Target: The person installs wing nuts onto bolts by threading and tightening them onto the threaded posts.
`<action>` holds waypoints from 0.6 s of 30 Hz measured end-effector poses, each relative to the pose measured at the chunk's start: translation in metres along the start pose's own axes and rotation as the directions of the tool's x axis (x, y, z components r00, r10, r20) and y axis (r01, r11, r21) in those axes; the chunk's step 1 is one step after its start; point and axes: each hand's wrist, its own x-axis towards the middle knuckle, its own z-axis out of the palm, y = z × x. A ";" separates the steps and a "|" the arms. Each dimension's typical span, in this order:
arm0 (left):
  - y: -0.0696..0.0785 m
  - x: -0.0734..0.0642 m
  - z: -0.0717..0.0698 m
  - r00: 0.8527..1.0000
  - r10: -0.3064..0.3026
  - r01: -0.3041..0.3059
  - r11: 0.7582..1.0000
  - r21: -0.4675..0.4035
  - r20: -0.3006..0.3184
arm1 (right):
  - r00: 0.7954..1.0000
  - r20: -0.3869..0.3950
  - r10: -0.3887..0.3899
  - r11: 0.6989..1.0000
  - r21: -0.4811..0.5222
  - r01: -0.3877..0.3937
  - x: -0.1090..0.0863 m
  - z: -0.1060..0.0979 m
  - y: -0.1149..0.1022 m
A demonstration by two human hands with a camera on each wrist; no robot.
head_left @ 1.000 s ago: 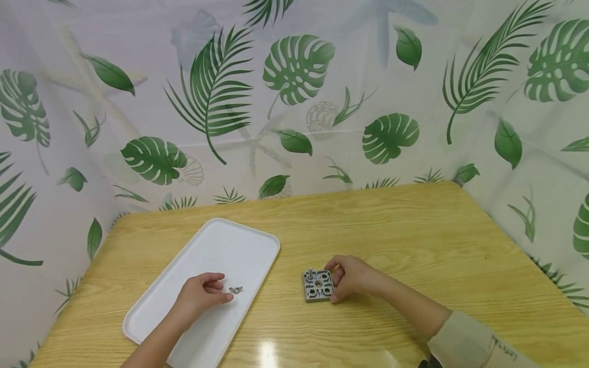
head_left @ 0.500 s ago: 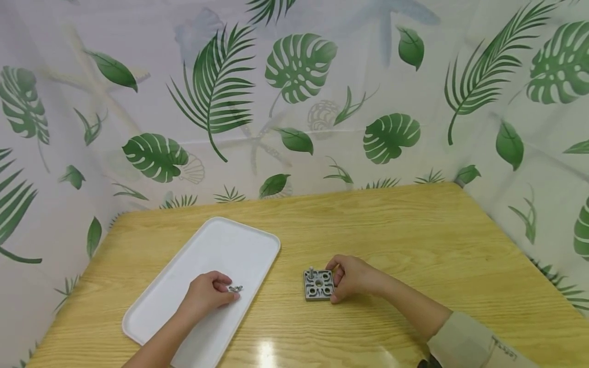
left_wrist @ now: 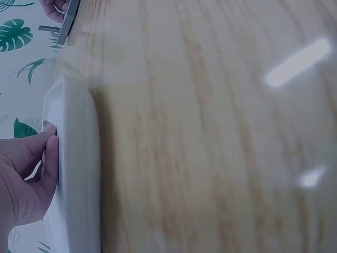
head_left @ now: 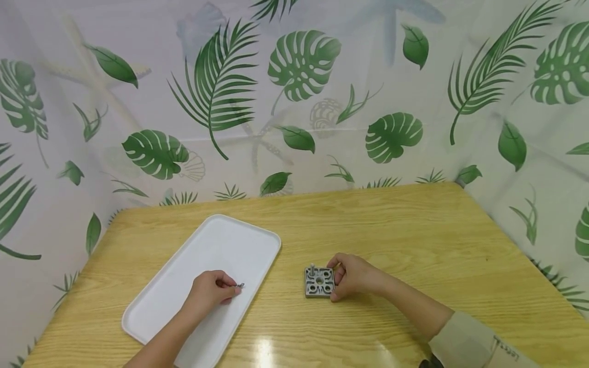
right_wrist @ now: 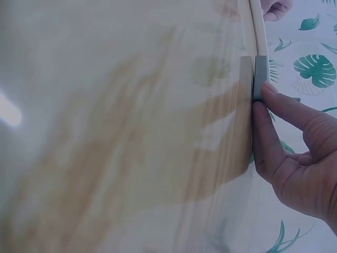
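A small metal wing nut (head_left: pixel 241 285) sits between the thumb and fingers of my left hand (head_left: pixel 209 294), low over the white tray (head_left: pixel 230 240). Most of the wing nut is hidden by the fingertips. To the right, a square grey metal plate (head_left: pixel 319 282) with several round holes lies flat on the table. One bolt (head_left: pixel 312 269) stands upright in its far left corner. My right hand (head_left: pixel 356 278) grips the plate's right side, thumb at the near corner and fingers at the far one. In the right wrist view, the plate (right_wrist: pixel 260 79) appears edge-on at the fingertips.
The wooden table (head_left: pixel 368 220) carries the tray on its left half, set at a slant. A leaf-printed cloth (head_left: pixel 294 102) hangs behind and along both sides of the table.
My left hand has moved slightly right and closed its thumb and fingers on the wing nut, which lay loose on the tray. My right hand keeps its hold on the plate.
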 end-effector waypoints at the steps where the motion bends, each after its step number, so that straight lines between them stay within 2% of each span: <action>1: 0.000 0.000 0.000 1.000 0.002 -0.002 1.000 0.005 0.002 | 1.000 0.000 -0.002 1.000 0.000 0.002 0.000 0.000 0.000; 7: -0.002 0.001 -0.002 1.000 0.005 -0.006 0.999 0.032 0.015 | 0.998 0.023 -0.050 0.999 -0.016 0.050 0.001 0.000 0.002; 12: -0.003 0.002 -0.003 1.000 0.017 -0.017 1.000 -0.012 -0.004 | 0.995 0.038 -0.091 0.995 -0.046 0.092 0.002 0.001 0.004; 18: 0.001 0.004 0.000 0.998 0.043 -0.046 0.996 -0.075 -0.045 | 0.997 0.013 -0.082 0.995 -0.052 0.082 0.005 0.002 0.005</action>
